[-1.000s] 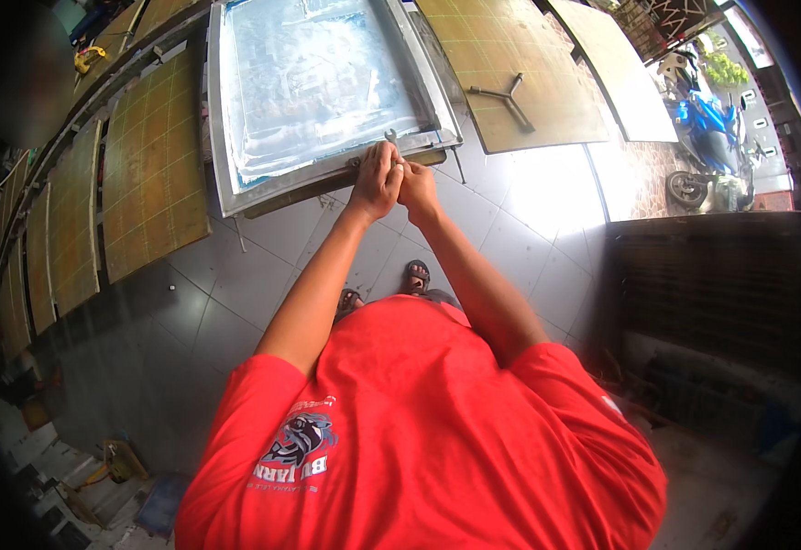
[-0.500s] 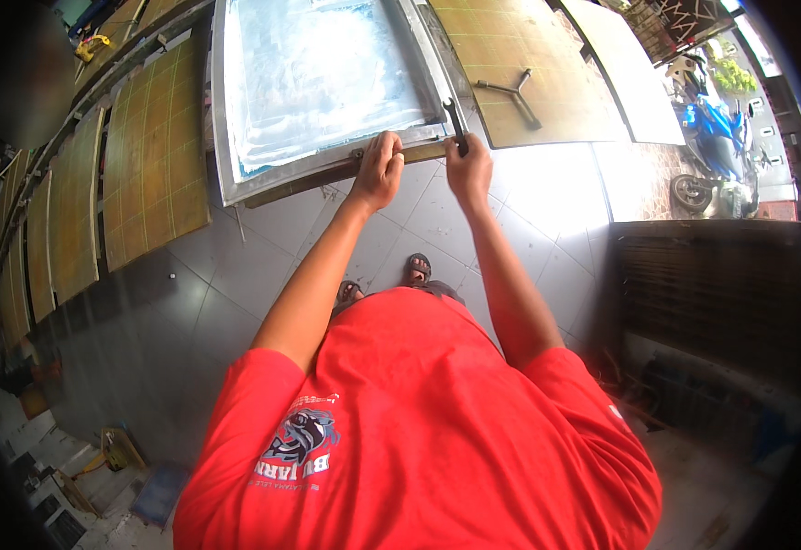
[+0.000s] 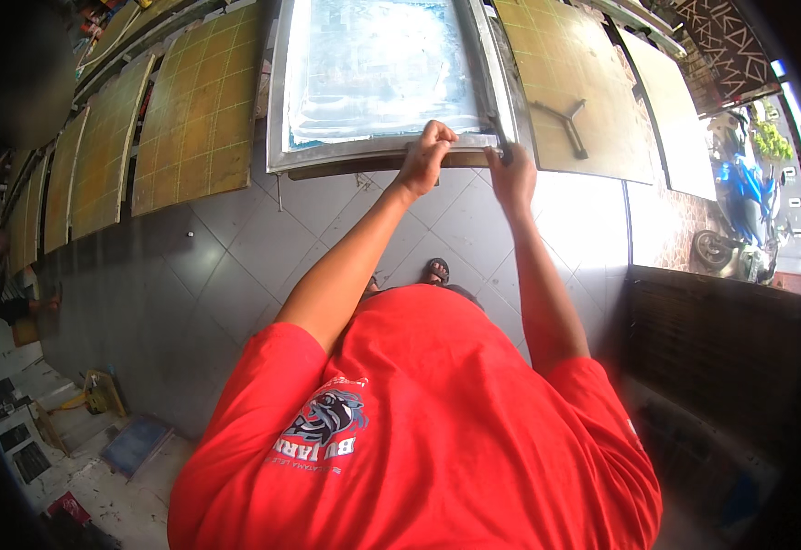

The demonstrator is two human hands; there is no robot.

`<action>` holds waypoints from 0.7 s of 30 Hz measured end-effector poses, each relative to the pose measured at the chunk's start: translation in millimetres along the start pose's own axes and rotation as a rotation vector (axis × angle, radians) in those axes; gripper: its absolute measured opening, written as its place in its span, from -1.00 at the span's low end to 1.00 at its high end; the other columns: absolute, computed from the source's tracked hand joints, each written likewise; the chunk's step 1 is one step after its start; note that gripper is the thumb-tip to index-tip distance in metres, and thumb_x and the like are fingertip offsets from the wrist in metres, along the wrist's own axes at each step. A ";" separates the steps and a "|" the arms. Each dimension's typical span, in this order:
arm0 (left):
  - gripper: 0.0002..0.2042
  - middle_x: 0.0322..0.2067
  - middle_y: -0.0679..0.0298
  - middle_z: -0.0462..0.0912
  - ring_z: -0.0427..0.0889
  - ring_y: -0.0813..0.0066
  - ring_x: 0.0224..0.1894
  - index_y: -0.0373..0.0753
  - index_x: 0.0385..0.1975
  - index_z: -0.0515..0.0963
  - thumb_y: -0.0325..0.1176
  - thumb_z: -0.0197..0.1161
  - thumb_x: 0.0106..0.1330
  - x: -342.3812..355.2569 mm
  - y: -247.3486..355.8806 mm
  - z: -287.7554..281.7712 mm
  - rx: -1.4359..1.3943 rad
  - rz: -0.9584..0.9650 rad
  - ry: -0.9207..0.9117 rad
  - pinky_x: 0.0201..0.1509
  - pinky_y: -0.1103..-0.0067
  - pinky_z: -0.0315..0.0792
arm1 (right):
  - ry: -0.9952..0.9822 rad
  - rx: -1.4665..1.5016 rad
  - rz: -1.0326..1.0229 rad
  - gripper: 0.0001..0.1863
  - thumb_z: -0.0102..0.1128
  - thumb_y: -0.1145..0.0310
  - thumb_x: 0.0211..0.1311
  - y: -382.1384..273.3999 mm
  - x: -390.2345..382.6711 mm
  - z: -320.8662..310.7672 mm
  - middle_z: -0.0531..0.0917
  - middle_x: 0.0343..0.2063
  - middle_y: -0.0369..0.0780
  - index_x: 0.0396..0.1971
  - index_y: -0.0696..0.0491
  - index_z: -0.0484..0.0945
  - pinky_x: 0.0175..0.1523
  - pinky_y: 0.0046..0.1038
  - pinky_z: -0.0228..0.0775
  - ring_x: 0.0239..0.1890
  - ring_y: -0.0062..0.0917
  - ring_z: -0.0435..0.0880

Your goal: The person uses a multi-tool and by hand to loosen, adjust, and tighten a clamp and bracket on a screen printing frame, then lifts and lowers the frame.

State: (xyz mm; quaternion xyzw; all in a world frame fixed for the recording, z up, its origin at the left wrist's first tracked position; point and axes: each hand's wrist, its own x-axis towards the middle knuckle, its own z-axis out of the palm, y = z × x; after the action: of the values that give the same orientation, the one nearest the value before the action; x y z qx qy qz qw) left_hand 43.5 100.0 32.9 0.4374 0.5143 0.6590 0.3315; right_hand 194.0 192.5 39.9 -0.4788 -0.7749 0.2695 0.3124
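Note:
An aluminium-framed screen (image 3: 382, 69) with white and pale blue smears on its mesh lies at top centre. My left hand (image 3: 423, 158) is closed at the frame's near bar, fingertips curled over it; what they grip is hidden. My right hand (image 3: 513, 181), slightly blurred, grips a dark wrench (image 3: 507, 149) by the frame's near right corner. On the yellowish board (image 3: 570, 69) to the right lies a dark Y-shaped tool (image 3: 570, 124).
More gridded boards (image 3: 194, 110) line the left. A dark slatted panel (image 3: 712, 339) stands right, below a blue motorbike (image 3: 749, 206). A partly visible person (image 3: 2, 298) is at far left. Grey tiled floor (image 3: 245, 238) shows beneath me, with my sandalled foot (image 3: 437, 269).
My right hand has moved rightward, away from my left hand, with the wrench now visible in it. My left hand stays at the near bar. The whole view has shifted, moving the frame rightward in the picture.

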 end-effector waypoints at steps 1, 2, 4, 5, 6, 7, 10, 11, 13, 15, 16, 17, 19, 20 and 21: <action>-0.84 -0.24 0.18 0.40 0.33 0.43 -0.10 -0.25 -0.32 0.27 -0.31 -0.15 0.21 0.5 -5.3 -1.8 -0.112 -0.004 0.043 0.13 0.49 0.16 | 0.045 0.049 0.032 -0.74 0.27 0.22 0.02 -4.3 -9.7 3.2 0.58 -0.62 -0.06 -0.50 0.14 0.55 -0.39 -0.30 0.36 -0.54 -0.23 0.58; -0.84 -0.22 0.17 0.44 0.37 0.41 -0.07 -0.21 -0.33 0.28 -0.28 -0.14 0.22 3.2 -10.7 -7.6 -0.201 -0.013 0.087 0.16 0.47 0.17 | 0.058 0.097 0.064 -0.72 0.29 0.22 0.02 -9.7 -22.7 9.0 0.54 -0.67 -0.10 -0.50 0.17 0.54 -0.42 -0.35 0.32 -0.61 -0.36 0.52; -0.83 -0.22 0.14 0.47 0.40 0.38 -0.06 -0.21 -0.32 0.30 -0.26 -0.13 0.23 7.4 -14.1 -15.6 -0.520 -0.054 0.144 0.17 0.46 0.18 | -0.009 0.319 0.187 -0.71 0.28 0.22 0.04 -13.5 -48.7 28.8 0.45 -0.73 -0.28 -0.53 0.18 0.53 -0.52 -0.46 0.21 -0.65 -0.61 0.34; -0.82 -0.21 0.13 0.48 0.41 0.37 -0.06 -0.20 -0.32 0.31 -0.25 -0.13 0.23 7.1 -15.0 -20.0 -0.679 -0.074 0.173 0.17 0.45 0.18 | -0.055 0.376 0.261 -0.71 0.28 0.21 0.05 -18.8 -59.3 37.1 0.45 -0.72 -0.32 -0.49 0.18 0.55 -0.54 -0.49 0.17 -0.65 -0.65 0.31; -0.80 -0.19 0.06 0.50 0.44 0.29 -0.04 -0.19 -0.33 0.34 -0.22 -0.11 0.22 5.7 -10.9 -23.3 -0.757 -0.178 0.232 0.19 0.42 0.20 | -0.087 0.417 0.279 -0.67 0.29 0.18 0.04 -29.9 -65.6 40.4 0.45 -0.71 -0.32 -0.43 0.19 0.55 -0.54 -0.48 0.18 -0.65 -0.64 0.33; -0.80 -0.18 0.05 0.50 0.44 0.28 -0.04 -0.19 -0.34 0.34 -0.21 -0.10 0.21 5.9 -8.3 -24.4 -0.799 -0.204 0.227 0.19 0.41 0.21 | -0.079 0.431 0.271 -0.63 0.28 0.16 0.04 -28.2 -67.1 49.6 0.47 -0.70 -0.27 -0.39 0.21 0.54 -0.52 -0.45 0.21 -0.64 -0.62 0.34; -0.78 -0.16 0.00 0.50 0.44 0.22 -0.01 -0.20 -0.36 0.37 -0.18 -0.09 0.20 6.2 -6.8 -30.0 -0.890 -0.247 0.234 0.18 0.37 0.24 | -0.138 0.389 0.318 -0.63 0.25 0.16 0.05 -27.0 -66.0 66.2 0.48 -0.72 -0.20 -0.43 0.24 0.56 -0.49 -0.38 0.22 -0.64 -0.58 0.34; -0.78 -0.16 -0.01 0.50 0.44 0.21 -0.01 -0.20 -0.36 0.37 -0.19 -0.09 0.20 5.3 -7.3 -31.6 -0.902 -0.247 0.234 0.18 0.37 0.25 | -0.188 0.373 0.340 -0.64 0.24 0.17 0.06 -27.2 -65.3 69.7 0.48 -0.73 -0.19 -0.45 0.24 0.56 -0.49 -0.37 0.22 -0.65 -0.57 0.33; -0.78 -0.15 -0.01 0.50 0.44 0.20 0.00 -0.20 -0.35 0.37 -0.20 -0.08 0.19 3.0 -7.3 -34.3 -0.930 -0.245 0.236 0.18 0.36 0.25 | -0.230 0.403 0.354 -0.66 0.22 0.20 0.07 -27.4 -66.5 75.0 0.48 -0.74 -0.20 -0.50 0.25 0.56 -0.49 -0.36 0.21 -0.65 -0.57 0.32; -0.80 -0.14 0.00 0.50 0.45 0.18 -0.03 -0.21 -0.33 0.38 -0.23 -0.07 0.20 1.8 -2.4 -40.7 -0.939 -0.249 0.230 0.12 0.35 0.32 | -0.210 0.503 0.343 -0.66 0.20 0.22 0.09 -29.0 -69.2 79.0 0.47 -0.75 -0.24 -0.58 0.25 0.55 -0.51 -0.39 0.19 -0.66 -0.60 0.30; -0.80 -0.15 0.01 0.50 0.46 0.18 -0.05 -0.21 -0.33 0.38 -0.23 -0.07 0.21 0.0 2.4 -44.7 -0.907 -0.250 0.237 0.10 0.35 0.34 | -0.243 0.552 0.389 -0.68 0.19 0.23 0.11 -29.0 -69.0 78.6 0.44 -0.76 -0.28 -0.58 0.23 0.54 -0.54 -0.42 0.16 -0.67 -0.63 0.29; -0.80 -0.15 0.02 0.50 0.47 0.18 -0.06 -0.21 -0.33 0.38 -0.24 -0.07 0.22 -2.1 7.4 -49.7 -0.875 -0.251 0.244 0.08 0.34 0.35 | -0.276 0.602 0.435 -0.70 0.18 0.25 0.12 -28.1 -67.9 77.0 0.42 -0.76 -0.31 -0.59 0.21 0.53 -0.57 -0.46 0.12 -0.68 -0.66 0.27; -0.84 -0.19 0.16 0.53 0.49 0.36 -0.15 -0.22 -0.31 0.41 -0.28 -0.02 0.26 -8.9 11.8 -66.3 -0.511 -0.242 0.263 -0.03 0.49 0.39 | -0.342 0.722 0.521 -0.75 0.15 0.27 0.16 -28.7 -66.8 74.3 0.35 -0.77 -0.39 -0.56 0.15 0.51 -0.63 -0.55 0.03 -0.72 -0.73 0.20; -0.85 -0.21 0.20 0.54 0.49 0.41 -0.17 -0.22 -0.31 0.43 -0.29 0.00 0.27 -11.6 13.6 -72.7 -0.255 -0.231 0.269 -0.05 0.53 0.38 | -0.374 0.793 0.562 -0.79 0.14 0.28 0.17 -29.1 -66.1 73.2 0.31 -0.76 -0.43 -0.53 0.11 0.50 -0.66 -0.60 -0.04 -0.75 -0.78 0.15; -0.86 -0.23 0.24 0.54 0.49 0.47 -0.20 -0.22 -0.32 0.44 -0.30 0.02 0.27 -13.8 13.4 -77.8 -0.001 -0.216 0.276 -0.07 0.58 0.38 | -0.409 0.862 0.600 -0.83 0.13 0.29 0.19 -30.5 -65.1 72.0 0.27 -0.76 -0.48 -0.50 0.06 0.50 -0.69 -0.65 -0.10 -0.78 -0.82 0.11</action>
State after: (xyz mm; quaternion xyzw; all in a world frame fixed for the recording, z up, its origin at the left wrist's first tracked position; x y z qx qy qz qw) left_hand -22.2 54.3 35.7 0.2849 0.5987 0.6735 0.3268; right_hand 145.6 112.6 -0.4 -0.4453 -0.4695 0.7259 0.2329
